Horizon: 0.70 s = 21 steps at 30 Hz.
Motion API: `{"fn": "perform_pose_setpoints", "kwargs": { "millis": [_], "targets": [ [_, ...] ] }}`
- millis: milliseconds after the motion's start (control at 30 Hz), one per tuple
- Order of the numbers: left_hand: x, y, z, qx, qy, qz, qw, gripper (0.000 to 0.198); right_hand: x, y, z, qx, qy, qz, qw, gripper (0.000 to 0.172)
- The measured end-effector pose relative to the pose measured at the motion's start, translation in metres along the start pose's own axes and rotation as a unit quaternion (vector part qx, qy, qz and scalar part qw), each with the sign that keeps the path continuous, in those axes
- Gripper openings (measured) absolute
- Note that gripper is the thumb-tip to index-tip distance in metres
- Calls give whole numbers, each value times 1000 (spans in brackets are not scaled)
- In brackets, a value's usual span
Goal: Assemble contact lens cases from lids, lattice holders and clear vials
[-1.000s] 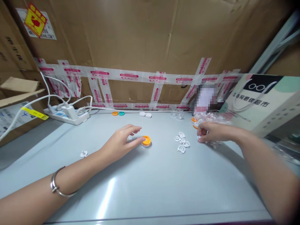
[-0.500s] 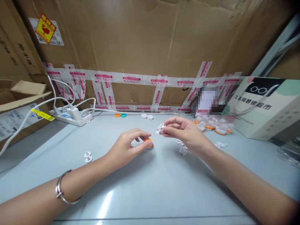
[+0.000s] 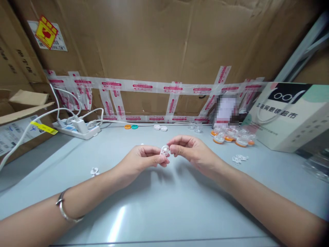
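Over the pale grey tabletop (image 3: 195,209), the left hand (image 3: 145,157) pinches a small white openwork plastic piece (image 3: 164,150), apparently for two-handed adjusting that calls for steadiness, though whether the right hand (image 3: 191,149) also grips it is unclear.

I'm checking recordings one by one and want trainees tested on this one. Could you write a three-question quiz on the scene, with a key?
1. Multiple choice: what does the left hand hold?
A) a phone
B) a white piece with cut-outs
C) a charger plug

2. True or false: in the picture, the paper bag stands to the right of the power strip.

3. Fill in: near the back edge of the table, the disc right beside the orange disc is ____.

Key: 1 B; 2 true; 3 teal.
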<state>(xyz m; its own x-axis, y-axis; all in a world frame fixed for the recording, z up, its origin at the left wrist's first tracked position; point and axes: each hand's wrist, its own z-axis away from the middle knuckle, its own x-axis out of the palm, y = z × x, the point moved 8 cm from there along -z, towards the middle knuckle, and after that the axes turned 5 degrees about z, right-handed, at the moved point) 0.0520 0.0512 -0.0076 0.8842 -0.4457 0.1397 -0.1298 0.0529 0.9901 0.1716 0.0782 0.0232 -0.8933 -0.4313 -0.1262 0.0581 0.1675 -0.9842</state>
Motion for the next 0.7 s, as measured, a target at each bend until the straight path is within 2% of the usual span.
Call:
{"fn": "perform_pose_setpoints", "kwargs": {
  "millis": [100,167,267,333,400,500,600,700],
  "targets": [
    [-7,0,0,-5,15,34,999,14,-49,-14,1,-31,94,118,988,30],
    [-15,2,0,-1,37,38,999,13,-85,-16,3,-6,140,269,953,31],
    [-31,4,0,12,82,36,996,17,-115,5,5,113,64,408,904,30],
    [-38,5,-1,23,105,38,994,20,-124,18,7,156,22,472,868,30],
    [-41,5,-1,30,116,36,992,22,-125,29,5,171,-5,495,852,31],
    [-40,5,-2,32,116,27,992,23,-124,43,0,173,-22,486,856,33],
    [-39,7,0,41,118,20,992,24,-123,47,-5,163,-19,471,867,28],
    [-40,10,1,48,132,10,990,25,-123,36,-6,144,31,438,887,24]
  ]
}}
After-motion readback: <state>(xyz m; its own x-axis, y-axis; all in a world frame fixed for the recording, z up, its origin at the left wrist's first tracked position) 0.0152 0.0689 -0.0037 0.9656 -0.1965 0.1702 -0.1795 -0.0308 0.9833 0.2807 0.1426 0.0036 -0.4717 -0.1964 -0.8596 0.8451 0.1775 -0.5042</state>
